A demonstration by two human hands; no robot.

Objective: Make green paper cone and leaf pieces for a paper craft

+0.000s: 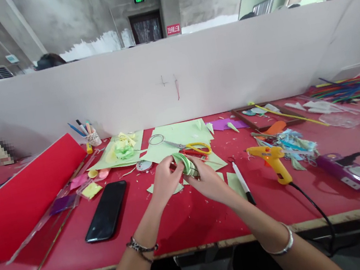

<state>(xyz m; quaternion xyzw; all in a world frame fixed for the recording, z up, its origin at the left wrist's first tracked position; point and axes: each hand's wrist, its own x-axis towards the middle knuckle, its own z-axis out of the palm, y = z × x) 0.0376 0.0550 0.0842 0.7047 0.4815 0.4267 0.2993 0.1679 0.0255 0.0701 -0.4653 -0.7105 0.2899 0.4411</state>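
Observation:
Between my two hands is a small curved piece of green paper with dark lines on one side (pixel 187 163), held above the red tabletop. My left hand (pixel 166 178) pinches its left edge with thumb and fingers. On the other side, my right hand (pixel 208 181) grips the lower right part, and my fingers hide some of it. Just beyond lie yellow-handled scissors (pixel 199 147), blades pointing left, on light green paper sheets (pixel 175 131). Light green paper scraps (pixel 177 187) lie beneath my hands. A white marker with a black end (pixel 243 184) rests right of my right hand.
A black phone (pixel 106 212) lies to the left, near a red board (pixel 31 196). On the right are a yellow glue gun (pixel 270 159) with a trailing cord, blue fabric scraps (pixel 294 143) and a purple device (pixel 352 173). A white partition (pixel 124 89) stands behind.

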